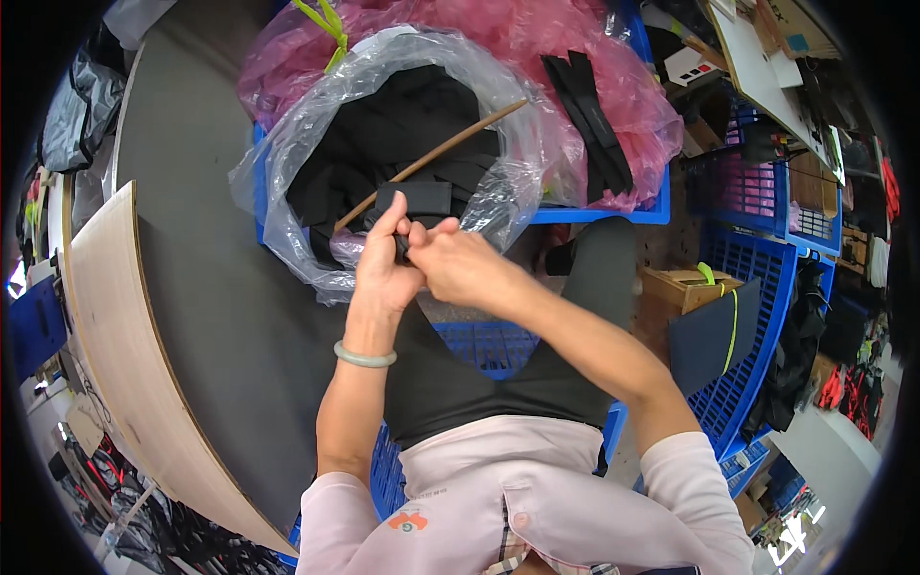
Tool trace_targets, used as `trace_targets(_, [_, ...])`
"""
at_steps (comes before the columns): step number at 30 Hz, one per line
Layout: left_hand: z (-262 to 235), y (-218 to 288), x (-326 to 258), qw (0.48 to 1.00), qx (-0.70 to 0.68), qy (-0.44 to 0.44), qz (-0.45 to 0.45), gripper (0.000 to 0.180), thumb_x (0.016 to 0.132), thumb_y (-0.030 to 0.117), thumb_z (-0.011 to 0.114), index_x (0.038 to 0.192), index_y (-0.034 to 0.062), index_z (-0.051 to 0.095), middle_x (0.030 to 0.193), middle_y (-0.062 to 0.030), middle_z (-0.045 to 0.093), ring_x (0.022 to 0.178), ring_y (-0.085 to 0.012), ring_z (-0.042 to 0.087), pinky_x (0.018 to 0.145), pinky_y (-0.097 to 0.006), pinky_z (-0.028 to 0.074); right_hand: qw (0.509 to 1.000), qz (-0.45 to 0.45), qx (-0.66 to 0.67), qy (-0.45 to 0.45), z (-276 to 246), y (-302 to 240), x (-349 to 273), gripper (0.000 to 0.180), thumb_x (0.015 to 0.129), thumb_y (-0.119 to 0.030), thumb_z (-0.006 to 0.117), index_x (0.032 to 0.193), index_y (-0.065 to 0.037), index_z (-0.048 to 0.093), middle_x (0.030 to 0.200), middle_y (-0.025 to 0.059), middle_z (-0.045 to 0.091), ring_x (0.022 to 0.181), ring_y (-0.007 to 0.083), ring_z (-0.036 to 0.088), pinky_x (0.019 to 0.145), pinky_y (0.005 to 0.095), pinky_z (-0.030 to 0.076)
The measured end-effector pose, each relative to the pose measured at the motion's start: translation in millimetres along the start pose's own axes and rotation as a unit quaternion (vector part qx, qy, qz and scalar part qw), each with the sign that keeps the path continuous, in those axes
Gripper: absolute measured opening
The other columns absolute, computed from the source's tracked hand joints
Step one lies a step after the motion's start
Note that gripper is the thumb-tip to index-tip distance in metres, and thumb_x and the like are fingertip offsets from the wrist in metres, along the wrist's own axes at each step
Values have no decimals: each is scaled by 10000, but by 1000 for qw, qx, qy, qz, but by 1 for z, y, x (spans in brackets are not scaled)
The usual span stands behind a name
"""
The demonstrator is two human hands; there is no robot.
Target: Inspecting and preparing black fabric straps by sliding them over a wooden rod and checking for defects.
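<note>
My left hand (383,264) and my right hand (460,264) meet in front of me, both pinching a small black fabric piece (414,199) that sticks up between the fingers. A pale green bangle (364,357) sits on my left wrist. Just beyond the hands a clear plastic bag (297,163) lies open, full of black fabric pieces (402,125). A thin brown stick (450,144) lies slanted across the bag's mouth.
A pink plastic bag (575,57) with black strips (589,115) on it fills a blue crate (652,206) behind. More blue crates (757,278) stand at the right, one holding a cardboard box (685,283). A dark grey table (220,316) with a curved wooden edge (115,316) lies at my left.
</note>
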State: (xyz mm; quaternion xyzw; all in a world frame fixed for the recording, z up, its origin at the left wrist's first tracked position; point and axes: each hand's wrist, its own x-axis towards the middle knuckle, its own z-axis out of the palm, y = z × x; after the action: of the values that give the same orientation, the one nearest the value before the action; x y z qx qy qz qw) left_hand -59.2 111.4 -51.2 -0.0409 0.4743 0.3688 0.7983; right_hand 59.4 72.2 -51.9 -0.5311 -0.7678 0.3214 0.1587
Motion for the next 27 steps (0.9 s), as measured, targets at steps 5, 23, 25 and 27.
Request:
trace_targets(5, [-32,60,4,982,-182,42,4,489,801,469,662,501,142,454,592,-56,574,823,-227,620,934,-418,408,964,41,-127,230,-56,64,59,207,736,-136,661,941,-127,685,845,60,630,807,246,615,638,385,497])
trace_targets(23, [-21,63,-23,942,-317,19,109,313,785,316,723,669,110,517,696,-20,629,769,-191,636,934,-430,406,984,94,86,127,-97,28,-125,328,795,-11,645,1120,-43,612,894,135,671,624,196,632,572,275,498])
trace_targets(25, [-17,62,-29,938,-322,25,125,348,768,323,741,650,117,486,701,-35,622,770,-203,630,922,-417,430,982,88,103,134,-94,21,-136,329,794,-7,645,1119,-54,621,874,112,674,595,152,610,548,259,488])
trace_targets(27, [-15,62,-36,947,-296,12,124,362,770,322,741,634,119,474,686,-41,617,755,-211,631,900,-428,456,983,66,115,126,-91,13,-139,331,789,-4,649,1113,-65,630,883,118,678,600,156,614,558,258,493])
